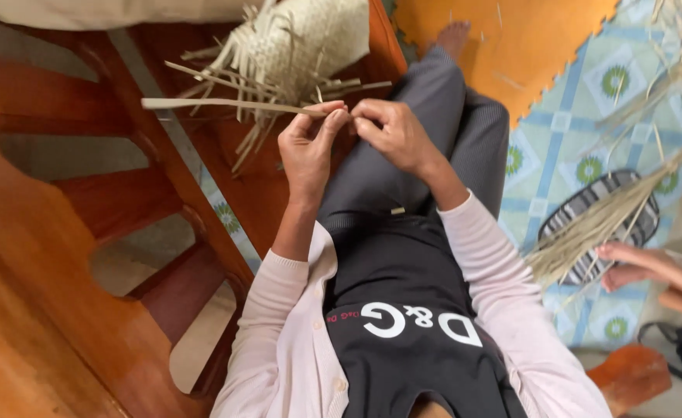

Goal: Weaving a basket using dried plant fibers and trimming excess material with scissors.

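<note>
Pinching a pale leaf strip (225,104) above the lap.

Half-woven basket (302,42) on the wooden bench (39,255), loose strip ends splaying from its edge; contents not visible. Left hand (308,147) and right hand (391,133) fingertip to fingertip, both pinched on the strip's near end. Strip running out leftward below the basket, over the bench. Another person's hand (627,263) beside a leaf bundle (604,220) on the patterned mat (573,124).

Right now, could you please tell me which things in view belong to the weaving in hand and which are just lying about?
In hand:
- left hand and right hand, pinching one pale leaf strip
- part-woven mat with loose ends

Lying about:
- bundle of dried strips
- striped sandal
- orange floor mat
- another person's hand
</note>
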